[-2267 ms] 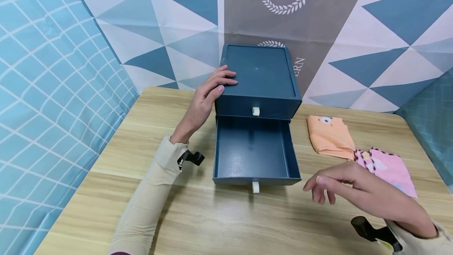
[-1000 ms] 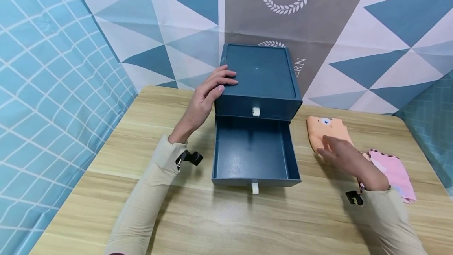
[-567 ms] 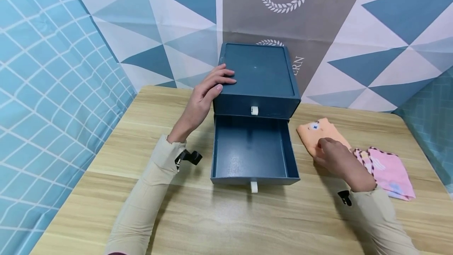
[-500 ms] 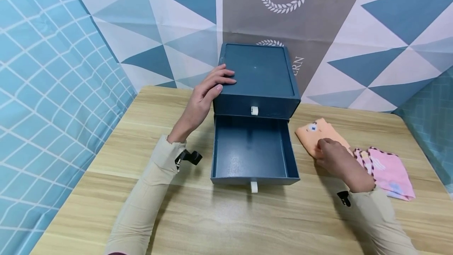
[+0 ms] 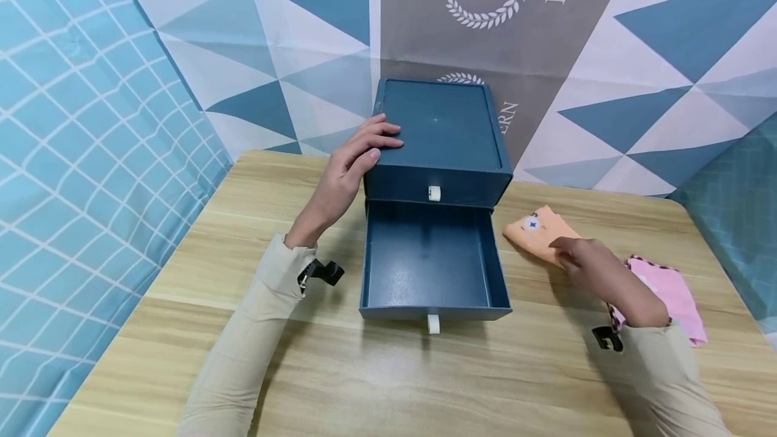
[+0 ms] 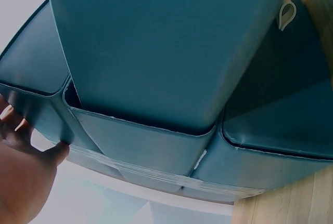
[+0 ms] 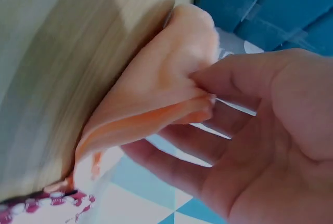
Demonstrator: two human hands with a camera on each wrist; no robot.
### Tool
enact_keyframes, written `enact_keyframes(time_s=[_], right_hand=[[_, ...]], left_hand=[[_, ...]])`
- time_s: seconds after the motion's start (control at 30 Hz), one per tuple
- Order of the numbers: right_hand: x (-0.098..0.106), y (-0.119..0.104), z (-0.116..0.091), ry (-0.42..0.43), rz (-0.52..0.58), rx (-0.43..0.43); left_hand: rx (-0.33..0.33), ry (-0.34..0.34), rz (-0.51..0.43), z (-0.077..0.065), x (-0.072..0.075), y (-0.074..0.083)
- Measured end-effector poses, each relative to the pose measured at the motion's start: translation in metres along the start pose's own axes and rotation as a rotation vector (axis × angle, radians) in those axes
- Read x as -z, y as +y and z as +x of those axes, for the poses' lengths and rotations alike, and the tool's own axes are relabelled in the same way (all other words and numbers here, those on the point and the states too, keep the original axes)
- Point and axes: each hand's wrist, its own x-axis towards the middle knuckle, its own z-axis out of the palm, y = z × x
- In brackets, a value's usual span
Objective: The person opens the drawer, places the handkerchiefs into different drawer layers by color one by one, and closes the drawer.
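Observation:
A dark blue drawer unit [image 5: 443, 123] stands against the back wall, its lower drawer [image 5: 427, 258] pulled out with nothing inside. My left hand [image 5: 342, 174] rests on the unit's top left edge, fingers extended over the top; in the left wrist view the hand [image 6: 26, 167] shows at the lower left. With thumb and fingers, my right hand [image 5: 597, 268] pinches the near part of a folded orange small towel [image 5: 540, 231]. The right wrist view shows the thumb above the towel [image 7: 156, 73] and fingers beneath, one side lifted. Part of the towel is hidden behind the hand.
A folded pink towel [image 5: 674, 295] with a checked border lies right of the right hand, partly covered by the forearm. White pull tabs [image 5: 434, 324] stick out from the drawer fronts. Patterned sheets [image 5: 328, 52] rise behind the wooden table [image 5: 388, 383].
The right hand has gone from near the open drawer's front corner to the orange towel and taken hold of it. The towel has turned and shifted left. The left hand stays in place.

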Motion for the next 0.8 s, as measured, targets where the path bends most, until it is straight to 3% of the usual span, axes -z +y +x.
enact_keyframes(time_s=[0.43,0.8], right_hand=[[0.029,-0.009,-0.013,0.171,0.043,-0.041],[0.049,-0.026,-0.035,0.298,0.051,-0.008]], left_hand=[[0.005,0.000,0.008,0.000,0.000,-0.001],[-0.006,-0.004,0.008,0.001,0.000,-0.001]])
